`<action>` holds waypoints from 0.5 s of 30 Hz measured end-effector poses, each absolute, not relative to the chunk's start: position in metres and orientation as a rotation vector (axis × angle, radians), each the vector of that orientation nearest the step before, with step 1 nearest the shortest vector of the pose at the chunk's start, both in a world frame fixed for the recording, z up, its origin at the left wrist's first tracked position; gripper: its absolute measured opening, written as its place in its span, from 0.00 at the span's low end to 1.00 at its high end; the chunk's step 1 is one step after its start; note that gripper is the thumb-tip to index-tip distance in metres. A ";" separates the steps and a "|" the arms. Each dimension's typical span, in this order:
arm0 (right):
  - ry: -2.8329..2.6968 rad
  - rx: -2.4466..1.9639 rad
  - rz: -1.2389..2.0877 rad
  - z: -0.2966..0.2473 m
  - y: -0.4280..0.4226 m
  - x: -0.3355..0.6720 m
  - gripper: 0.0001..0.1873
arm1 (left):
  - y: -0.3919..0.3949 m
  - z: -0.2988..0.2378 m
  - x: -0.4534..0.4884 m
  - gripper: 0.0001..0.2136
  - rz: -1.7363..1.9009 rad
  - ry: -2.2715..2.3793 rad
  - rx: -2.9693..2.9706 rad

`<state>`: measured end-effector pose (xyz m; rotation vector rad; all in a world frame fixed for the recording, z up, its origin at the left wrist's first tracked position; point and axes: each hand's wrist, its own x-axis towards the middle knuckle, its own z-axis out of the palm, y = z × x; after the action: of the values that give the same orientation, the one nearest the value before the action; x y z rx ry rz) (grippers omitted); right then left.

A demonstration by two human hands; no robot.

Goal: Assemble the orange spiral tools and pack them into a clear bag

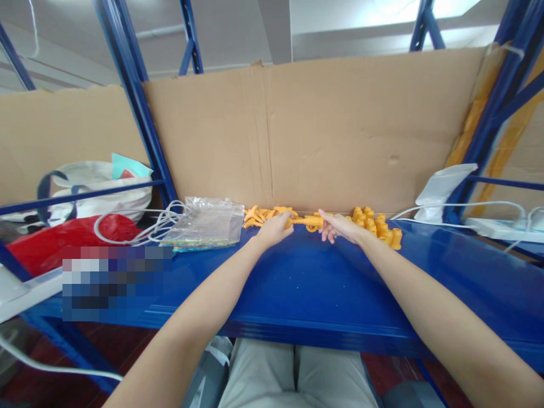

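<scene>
Both my hands reach to the back of a blue metal shelf [297, 283]. My left hand [275, 228] is closed around one end of an orange plastic piece [309, 221]. My right hand [340, 226] pinches the other end of the same piece, with its other fingers partly spread. Left of my hands lies a small heap of flat orange plastic parts [260, 214]. On the right stands a cluster of chunkier orange parts [379, 225]. All of it sits against a cardboard back wall [323, 130].
A stack of clear plastic bags [204, 224] lies left of the orange parts, next to white cables [140, 222]. A red bag [63, 241] and a white tote [102, 190] fill the far left. A white pouch [442, 187] and a power strip [505, 228] sit right. Blue rack posts [140, 107] frame the shelf.
</scene>
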<state>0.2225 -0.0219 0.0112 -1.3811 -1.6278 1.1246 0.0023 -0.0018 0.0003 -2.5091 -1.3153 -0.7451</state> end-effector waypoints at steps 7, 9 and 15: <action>-1.675 -1.209 1.163 0.009 -0.021 0.226 0.16 | -0.003 0.000 0.003 0.14 -0.757 -1.310 -2.532; -1.682 -1.206 1.165 0.008 -0.021 0.226 0.14 | -0.002 0.000 0.002 0.13 -0.759 -1.310 -2.535; -1.614 -1.227 1.168 0.009 -0.020 0.224 0.14 | -0.001 0.000 0.002 0.13 -0.740 -1.313 -2.532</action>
<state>0.2239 -0.0205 0.0090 -1.2272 -1.6142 1.1679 0.0021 -0.0013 0.0000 -2.5321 -1.3125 -0.7401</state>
